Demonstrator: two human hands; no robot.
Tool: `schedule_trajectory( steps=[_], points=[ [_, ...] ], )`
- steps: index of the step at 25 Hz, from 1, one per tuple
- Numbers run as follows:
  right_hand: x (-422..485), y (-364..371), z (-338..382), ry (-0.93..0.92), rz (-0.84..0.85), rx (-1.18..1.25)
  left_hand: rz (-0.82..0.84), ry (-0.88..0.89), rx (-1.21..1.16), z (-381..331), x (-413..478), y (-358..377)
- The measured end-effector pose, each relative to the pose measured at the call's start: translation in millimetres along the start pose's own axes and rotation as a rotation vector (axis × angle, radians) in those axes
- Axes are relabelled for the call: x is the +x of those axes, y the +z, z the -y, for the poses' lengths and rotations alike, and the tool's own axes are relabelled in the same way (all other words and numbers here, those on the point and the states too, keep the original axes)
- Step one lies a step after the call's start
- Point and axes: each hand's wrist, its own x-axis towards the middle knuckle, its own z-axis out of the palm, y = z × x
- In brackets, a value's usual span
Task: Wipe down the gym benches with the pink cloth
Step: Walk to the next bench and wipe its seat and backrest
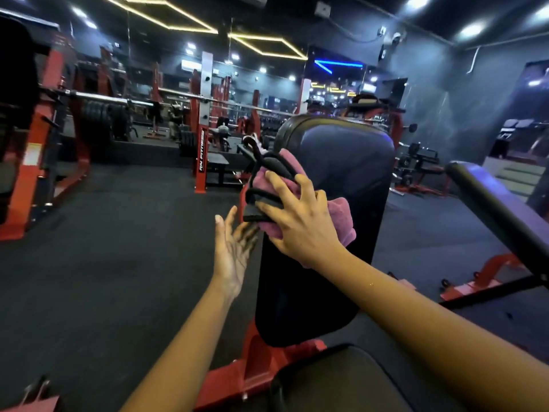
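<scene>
A black padded bench backrest [335, 185] rises tilted in front of me on a red frame [255, 361], with its black seat pad [332, 382] at the bottom. My right hand [300, 218] presses the pink cloth [341, 215] against the left side of the backrest, fingers spread. Black straps [267, 173] lie over the cloth under those fingers. My left hand [233, 251] hangs open just left of the backrest, palm turned toward it, holding nothing.
A second black bench pad [493, 203] on a red frame slants at the right. A red upright post [202, 156] stands on the dark rubber floor [118, 248] ahead left. Red racks with barbells and weight plates [98, 114] fill the left and back.
</scene>
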Motion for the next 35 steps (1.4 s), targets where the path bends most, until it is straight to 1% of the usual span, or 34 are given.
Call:
schedule_trajectory(
  steps=[3,6,9,12,14,15,18,20,26,29,31,33,34,35],
  points=[
    [-33,9,25,-0.008,0.040,0.000,-0.034,-0.006,0.161,-3,-8,-26],
    [-80,26,56,-0.082,0.117,0.017,-0.022,-0.040,0.365,-4,-13,-42],
    [-138,48,88,-0.172,0.228,0.033,0.045,-0.051,0.567,1,-17,-36],
    [-170,56,107,-0.167,0.327,0.100,0.186,-0.089,0.745,12,-21,-17],
    [-179,54,111,-0.166,0.344,0.110,0.204,-0.097,0.795,21,-22,-9],
    [-184,54,112,-0.186,0.355,0.105,0.180,-0.089,0.805,25,-22,-8],
    [-206,55,116,-0.261,0.430,0.119,0.134,-0.087,0.797,34,-18,-11],
    [-215,53,116,-0.263,0.487,0.151,0.138,-0.095,0.795,38,-19,-14],
    [-236,22,84,-0.067,0.525,0.350,0.140,-0.074,0.839,40,-26,-13],
    [-246,-1,59,0.154,0.534,0.384,0.132,-0.078,0.760,42,-56,-19],
    [-251,-15,45,0.285,0.541,0.368,0.048,-0.135,0.710,64,-94,-35],
    [-260,-27,35,0.327,0.565,0.339,-0.037,-0.185,0.772,95,-133,-50],
    [-266,-32,32,0.333,0.585,0.324,-0.018,-0.190,0.847,111,-150,-53],
    [-274,-37,30,0.345,0.609,0.304,0.054,-0.172,0.935,127,-163,-53]
  ],
)
